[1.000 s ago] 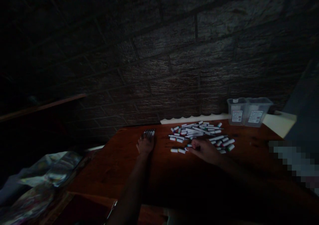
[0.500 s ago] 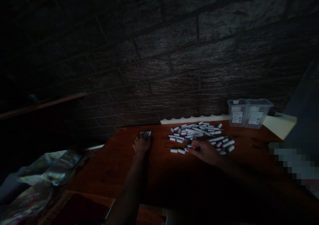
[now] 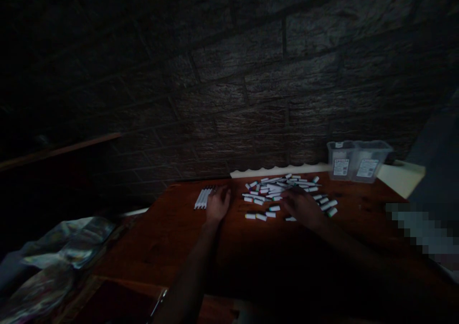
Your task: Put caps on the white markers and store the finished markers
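My left hand [image 3: 218, 204] rests on the table at the right side of a neat row of white marker pens [image 3: 201, 199], thumb apart from the fingers. It partly covers the row's right end. My right hand [image 3: 303, 208] is over the near side of a loose heap of white markers and caps [image 3: 276, 188], its fingers bent downward and slightly apart. Nothing shows between them, though dim light and blur hide the fingertips. Left of that hand lie several white caps with coloured bands [image 3: 261, 216], set roughly in a line.
Two clear plastic bins [image 3: 367, 164] with labels stand at the back right, beside a pale yellowish block [image 3: 403, 176]. A white scalloped strip [image 3: 279, 171] runs along the dark brick wall. Crumpled plastic bags [image 3: 71, 247] lie left of the wooden table [image 3: 154, 238].
My left hand has shifted right, off the marker row, uncovering it. My right hand has let go of a white cap beside the line of caps and moved right to the heap.
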Tool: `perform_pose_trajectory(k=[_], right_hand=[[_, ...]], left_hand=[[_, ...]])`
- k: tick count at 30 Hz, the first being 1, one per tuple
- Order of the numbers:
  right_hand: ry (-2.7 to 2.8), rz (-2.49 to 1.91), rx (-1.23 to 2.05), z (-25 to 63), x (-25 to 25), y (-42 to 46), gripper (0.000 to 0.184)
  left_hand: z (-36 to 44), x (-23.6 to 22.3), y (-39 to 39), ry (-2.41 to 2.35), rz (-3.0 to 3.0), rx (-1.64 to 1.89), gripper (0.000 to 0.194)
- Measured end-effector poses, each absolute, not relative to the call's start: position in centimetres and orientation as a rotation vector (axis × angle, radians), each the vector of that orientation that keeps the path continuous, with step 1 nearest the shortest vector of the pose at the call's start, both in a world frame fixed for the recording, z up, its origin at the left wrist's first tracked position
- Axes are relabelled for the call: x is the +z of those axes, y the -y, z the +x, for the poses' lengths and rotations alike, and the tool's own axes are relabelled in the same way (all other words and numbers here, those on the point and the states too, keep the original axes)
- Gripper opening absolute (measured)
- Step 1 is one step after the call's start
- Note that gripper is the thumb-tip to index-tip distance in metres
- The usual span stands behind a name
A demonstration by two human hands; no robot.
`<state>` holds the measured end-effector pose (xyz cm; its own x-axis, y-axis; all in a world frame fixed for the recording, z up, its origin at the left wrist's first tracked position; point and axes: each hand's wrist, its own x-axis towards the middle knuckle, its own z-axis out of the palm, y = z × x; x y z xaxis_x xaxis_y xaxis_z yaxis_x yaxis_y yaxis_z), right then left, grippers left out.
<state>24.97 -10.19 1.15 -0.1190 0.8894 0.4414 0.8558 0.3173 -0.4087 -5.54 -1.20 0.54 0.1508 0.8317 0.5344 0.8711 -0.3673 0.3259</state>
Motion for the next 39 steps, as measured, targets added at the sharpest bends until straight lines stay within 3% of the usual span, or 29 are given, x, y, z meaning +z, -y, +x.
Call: perform_pose_trajectory(k=[3,8,13,22,32,39], right_hand=[[1.964,-1.614,0.046,25.6,1.1,9.9,0.024],[1.998,-1.665,0.003,26.1,0.1,9.1,0.028],[1.936,-1.715,-0.175,26.9,-0.5,8.4,0.039],[2.0,-1.839,-0.224,27.5,0.1,8.2,0.035],[2.02,-1.718,-0.181,27.6,-0.7,7.5,0.034],[1.997,-1.711,-0.161,27.4,-1.0,7.3,0.026]], left_hand=[[-6.0,0.1,1.1,1.938,-2.111,-0.856,0.045],[-7.2,0.0,1.3,2.354,-1.725,-0.518,0.076],[-7.2,0.6,1.5,2.514,-1.775,-0.379,0.085],[-7.4,-0.1,0.9,2.464,-1.821,-0.36,0.081],[-6.2,0.3,0.7,1.93,-2.265,-0.965,0.045],[-5.3,0.7,1.7,1.716,-2.527,-1.233,0.04]])
